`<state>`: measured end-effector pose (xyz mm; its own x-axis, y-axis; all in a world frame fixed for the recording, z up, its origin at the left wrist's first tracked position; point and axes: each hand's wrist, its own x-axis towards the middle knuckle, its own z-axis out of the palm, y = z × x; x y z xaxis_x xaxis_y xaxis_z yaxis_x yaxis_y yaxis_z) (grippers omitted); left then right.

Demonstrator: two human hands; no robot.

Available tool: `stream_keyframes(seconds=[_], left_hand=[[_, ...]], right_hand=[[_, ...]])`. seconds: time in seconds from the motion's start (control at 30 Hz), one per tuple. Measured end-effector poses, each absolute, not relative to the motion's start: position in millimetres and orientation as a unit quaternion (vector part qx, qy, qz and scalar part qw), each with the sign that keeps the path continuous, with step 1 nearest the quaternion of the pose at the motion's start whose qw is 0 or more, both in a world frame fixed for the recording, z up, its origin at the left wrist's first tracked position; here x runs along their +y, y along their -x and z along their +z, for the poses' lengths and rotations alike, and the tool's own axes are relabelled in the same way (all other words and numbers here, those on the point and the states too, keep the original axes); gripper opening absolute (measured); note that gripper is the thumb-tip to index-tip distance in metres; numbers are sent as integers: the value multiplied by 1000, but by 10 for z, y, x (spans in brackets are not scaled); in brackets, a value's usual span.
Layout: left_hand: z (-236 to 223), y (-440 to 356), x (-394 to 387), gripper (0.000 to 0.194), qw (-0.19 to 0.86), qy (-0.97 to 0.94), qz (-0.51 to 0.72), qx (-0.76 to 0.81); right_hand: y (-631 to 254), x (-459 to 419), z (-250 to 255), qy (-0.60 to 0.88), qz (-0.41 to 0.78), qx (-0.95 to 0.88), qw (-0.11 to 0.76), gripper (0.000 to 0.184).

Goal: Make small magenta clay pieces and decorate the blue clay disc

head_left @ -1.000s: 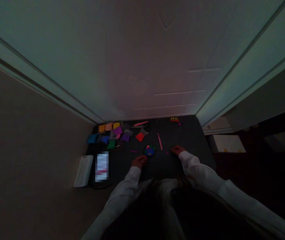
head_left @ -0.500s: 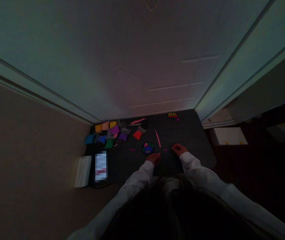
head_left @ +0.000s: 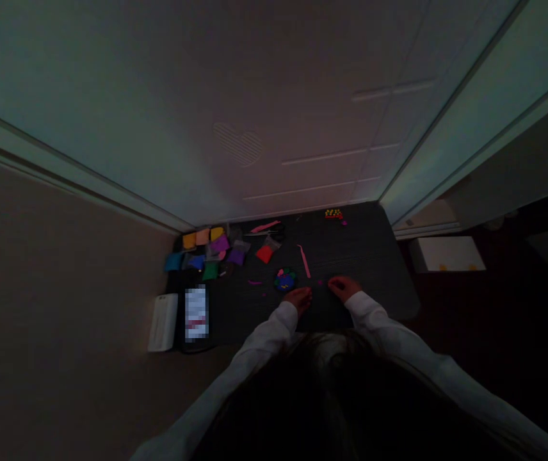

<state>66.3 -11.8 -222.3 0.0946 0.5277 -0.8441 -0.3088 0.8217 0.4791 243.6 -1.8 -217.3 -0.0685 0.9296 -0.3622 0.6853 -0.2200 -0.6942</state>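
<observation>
Worktop (head_left: 365,256), dark and round-cornered, is set across the lower middle of the frame. A white box (head_left: 451,254) is seen beyond its edge at the right, and a slim white case (head_left: 163,323) is placed at the lower left, with a bright, pixelated panel (head_left: 196,312) beside it. At the lower centre, the left hand (head_left: 298,299) is held loosely curled, its fingers close together; the right hand (head_left: 344,288) is narrowed, thumb and forefinger brought near each other. In such dim light, it cannot be told whether anything is pinched in either. Small colourful bags (head_left: 210,271) are grouped left of centre. Above them to the right, scissors (head_left: 264,233) and a pink tool (head_left: 265,226) are laid close together. Pink tweezers (head_left: 305,261) are placed right of a round blue piece (head_left: 284,280), which is set at the centre, just above the left hand, with green and pink parts and yellow marks. A yellow-and-red cluster (head_left: 333,214) is placed near the worktop's far edge. A purple strip (head_left: 255,282) is laid left of the blue piece, and a purple speck (head_left: 319,282) is seen between the hands.
</observation>
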Motion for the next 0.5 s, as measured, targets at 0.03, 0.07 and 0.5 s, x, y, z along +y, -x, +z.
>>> stream_keyframes(seconds=[0.03,0.07,0.5], left_hand=[[-2225,-664,-118,17,734,-89,283,610],[-2228,-667,-117,17,734,-89,281,612],[-2352,-788,-134,29,730,-131,245,624]], right_hand=[[-2427,-35,-2158,662,405,-613,149,19],[-2418,-52,-2141,658,402,-619,148,19],[-2245,-239,-2071,624,355,-673,176,19]])
